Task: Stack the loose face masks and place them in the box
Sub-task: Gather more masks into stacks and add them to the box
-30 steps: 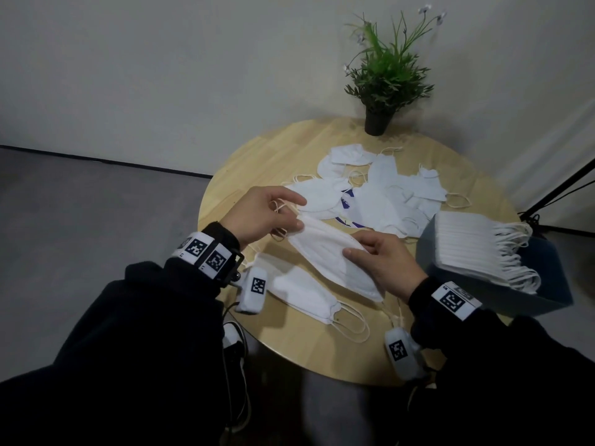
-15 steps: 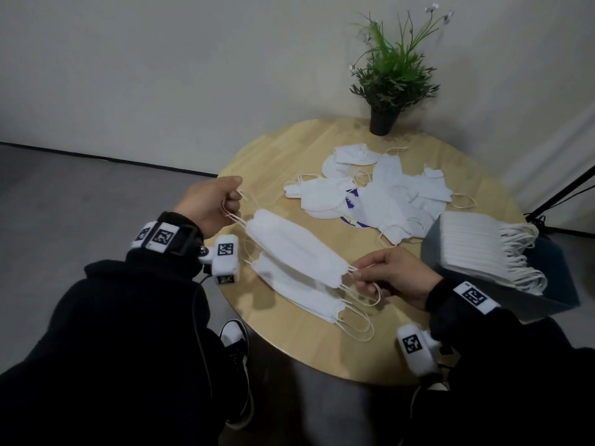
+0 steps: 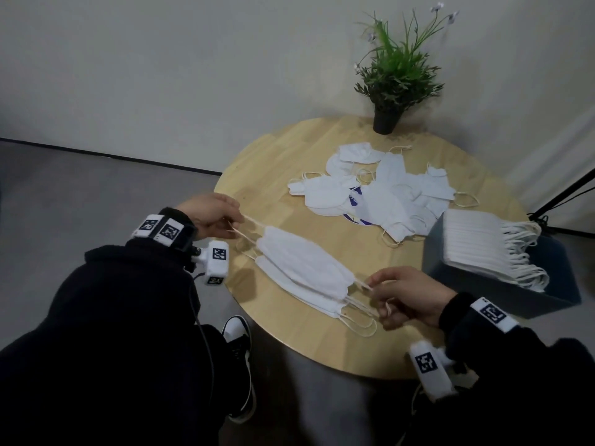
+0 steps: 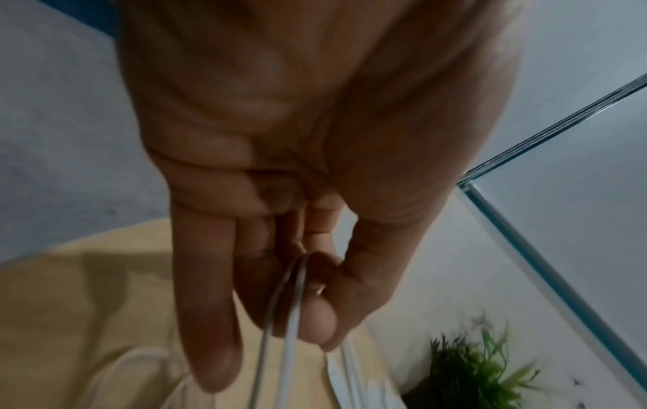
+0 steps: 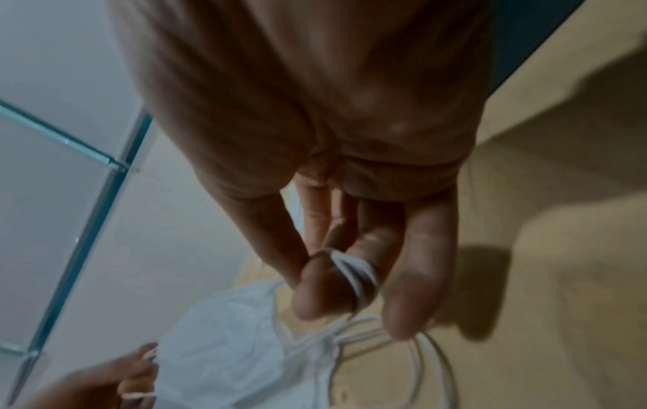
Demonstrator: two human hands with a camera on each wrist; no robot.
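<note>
A white folded face mask (image 3: 306, 263) is stretched between my hands just above the round wooden table (image 3: 267, 165). My left hand (image 3: 214, 214) pinches its ear loops (image 4: 290, 318) at the table's left edge. My right hand (image 3: 402, 294) pinches the loops (image 5: 353, 274) at the other end; the mask body (image 5: 224, 357) shows below the fingers. Another white mask (image 3: 299, 292) lies flat on the table right under the held one. A heap of loose masks (image 3: 380, 191) lies further back. The dark box (image 3: 547, 278) at the right holds a neat stack of masks (image 3: 476, 244).
A potted green plant (image 3: 394, 72) stands at the table's far edge, near the wall. A black stand leg (image 3: 566, 194) slants behind the box. My shoe (image 3: 238, 336) is on the grey floor below the table's near edge.
My hands moved apart from the mask's body to its ear loops, pulling it taut. The mask came down toward the near edge, over the mask lying on the table.
</note>
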